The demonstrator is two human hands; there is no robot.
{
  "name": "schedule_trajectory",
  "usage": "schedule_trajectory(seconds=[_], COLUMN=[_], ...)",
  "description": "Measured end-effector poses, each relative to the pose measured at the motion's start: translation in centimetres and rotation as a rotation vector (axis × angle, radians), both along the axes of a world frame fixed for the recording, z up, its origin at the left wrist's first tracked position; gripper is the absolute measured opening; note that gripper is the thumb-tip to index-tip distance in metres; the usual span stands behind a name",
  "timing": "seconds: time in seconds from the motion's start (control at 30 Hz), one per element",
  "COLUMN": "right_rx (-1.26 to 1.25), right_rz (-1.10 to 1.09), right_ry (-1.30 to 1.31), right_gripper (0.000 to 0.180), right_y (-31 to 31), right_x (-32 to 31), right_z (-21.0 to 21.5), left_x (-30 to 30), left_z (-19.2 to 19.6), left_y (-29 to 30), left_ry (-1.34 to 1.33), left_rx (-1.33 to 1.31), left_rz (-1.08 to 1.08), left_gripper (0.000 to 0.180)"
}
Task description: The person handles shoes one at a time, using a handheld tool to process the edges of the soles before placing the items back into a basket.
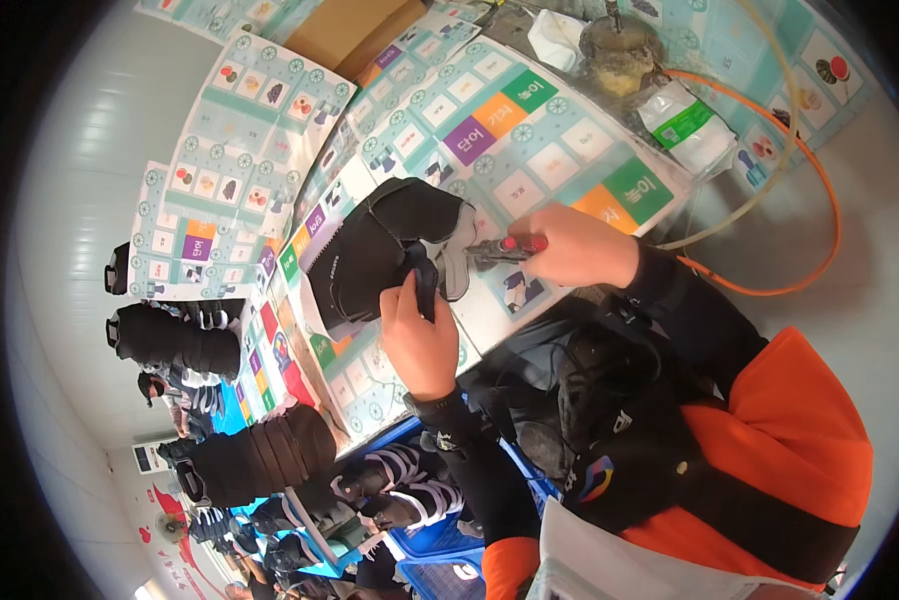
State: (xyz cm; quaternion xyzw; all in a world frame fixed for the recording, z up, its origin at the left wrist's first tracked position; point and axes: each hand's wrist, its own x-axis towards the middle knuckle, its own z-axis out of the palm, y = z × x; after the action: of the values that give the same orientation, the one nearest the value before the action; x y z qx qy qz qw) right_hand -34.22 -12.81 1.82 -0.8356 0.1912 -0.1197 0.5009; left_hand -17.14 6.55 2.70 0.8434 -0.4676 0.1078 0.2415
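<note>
A black shoe upper [364, 250] with a pale grey lining lies on the sheet-covered worktable in front of me. My left hand [421, 340] grips a dark strap-like flap at the upper's near edge, thumb and fingers closed round it. My right hand [581, 245] is wrapped round a metal hand tool with red on its grips [501, 250], which looks like pliers. The tool's dark head reaches the grey lining at the upper's right side; whether it pinches the material, I cannot tell.
Printed teal sheets cover the worktable [559, 165]. At the far right stand a stained round pot [619, 45] and a white-and-green packet [684, 125]. An orange hose [837, 215] curves beyond. To the left are stacked black uppers [259, 460]; a blue crate [444, 578] holds more below.
</note>
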Motion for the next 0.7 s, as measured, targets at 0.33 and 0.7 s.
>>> schedule_trajectory(seconds=[0.33, 0.7], right_rx=[0.036, 0.033], right_rz=[0.063, 0.056], right_ry=[-0.011, -0.02], right_gripper=[0.028, 0.024], right_y=[0.9, 1.7], right_x=[0.2, -0.6], right_z=[0.4, 0.4], left_x=[-0.7, -1.3], left_z=[-1.9, -2.3], left_y=[1.9, 2.0], left_ry=[0.017, 0.052], left_rx=[-0.115, -0.136], left_rz=[0.036, 0.042], left_gripper=[0.036, 0.039])
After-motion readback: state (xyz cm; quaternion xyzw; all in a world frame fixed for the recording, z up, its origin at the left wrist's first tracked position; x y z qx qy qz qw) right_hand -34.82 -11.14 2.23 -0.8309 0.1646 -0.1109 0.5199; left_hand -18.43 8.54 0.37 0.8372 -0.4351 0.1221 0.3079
